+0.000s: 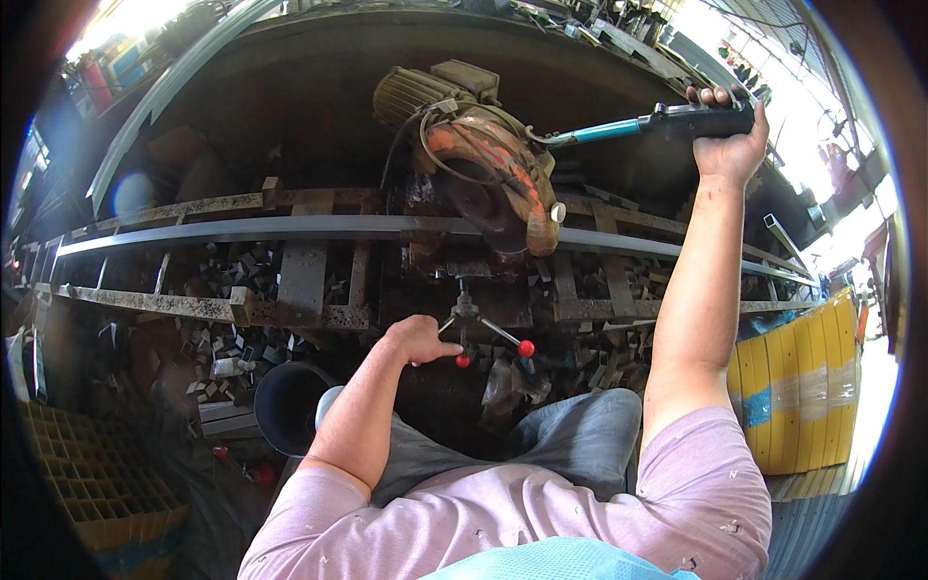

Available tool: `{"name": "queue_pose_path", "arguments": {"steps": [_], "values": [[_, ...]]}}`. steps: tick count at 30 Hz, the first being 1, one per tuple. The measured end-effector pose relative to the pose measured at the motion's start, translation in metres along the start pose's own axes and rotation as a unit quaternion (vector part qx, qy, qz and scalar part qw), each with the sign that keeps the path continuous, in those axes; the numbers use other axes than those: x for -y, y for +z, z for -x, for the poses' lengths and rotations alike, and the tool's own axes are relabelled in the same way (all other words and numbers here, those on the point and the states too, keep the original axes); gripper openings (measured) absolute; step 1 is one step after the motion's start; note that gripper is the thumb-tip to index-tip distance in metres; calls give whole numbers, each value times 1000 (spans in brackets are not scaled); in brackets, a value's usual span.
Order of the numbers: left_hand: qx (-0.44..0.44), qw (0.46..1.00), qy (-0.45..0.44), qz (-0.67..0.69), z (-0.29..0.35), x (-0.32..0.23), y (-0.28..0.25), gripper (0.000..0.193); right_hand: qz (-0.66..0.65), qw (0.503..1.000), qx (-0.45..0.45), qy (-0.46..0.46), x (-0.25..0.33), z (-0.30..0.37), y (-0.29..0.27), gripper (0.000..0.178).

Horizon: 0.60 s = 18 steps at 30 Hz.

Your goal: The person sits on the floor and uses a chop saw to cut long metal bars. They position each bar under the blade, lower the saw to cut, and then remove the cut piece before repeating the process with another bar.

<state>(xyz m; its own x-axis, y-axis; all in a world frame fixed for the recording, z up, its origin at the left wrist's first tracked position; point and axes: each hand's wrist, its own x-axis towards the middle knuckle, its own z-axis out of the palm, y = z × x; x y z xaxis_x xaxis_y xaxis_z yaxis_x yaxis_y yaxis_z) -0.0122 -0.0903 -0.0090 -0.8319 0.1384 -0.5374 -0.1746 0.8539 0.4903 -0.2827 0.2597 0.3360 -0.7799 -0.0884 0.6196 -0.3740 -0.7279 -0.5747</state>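
Note:
A chop saw point(474, 174) with worn orange paint and a grey motor point(411, 97) stands in front of me. My right hand point(730, 140) is wrapped round the black grip point(691, 122) at the end of its blue lever. Under the saw's round blade lies a long, thin metal bar point(329, 228), running left to right across the bench. My left hand point(418, 340) is closed at the spoked vise handle point(466, 311), whose red knobs point(526, 348) show beside it. The spoke within my left fingers is mostly hidden.
Metal offcuts point(232, 367) are heaped below the rail frame point(174, 303). A dark bucket point(293, 406) stands by my left knee. Yellow bundled profiles point(797, 387) lean at the right. A stack of yellow-edged square tubes point(92, 464) sits at the lower left.

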Motion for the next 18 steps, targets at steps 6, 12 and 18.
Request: {"name": "queue_pose_path", "arguments": {"steps": [6, 12, 18], "values": [[18, 1000, -3, -5, 3, -2, -2, 76, 14, 1000, -15, -1, 0, 3, 4, 44], [15, 1000, 5, -17, 5, -7, -7, 73, 12, 999, -50, -4, -4, 7, 13, 43], [-3, 1000, -22, -4, 7, -11, -8, 70, 6, 999, -41, -20, -10, 5, 19, 39]]}}
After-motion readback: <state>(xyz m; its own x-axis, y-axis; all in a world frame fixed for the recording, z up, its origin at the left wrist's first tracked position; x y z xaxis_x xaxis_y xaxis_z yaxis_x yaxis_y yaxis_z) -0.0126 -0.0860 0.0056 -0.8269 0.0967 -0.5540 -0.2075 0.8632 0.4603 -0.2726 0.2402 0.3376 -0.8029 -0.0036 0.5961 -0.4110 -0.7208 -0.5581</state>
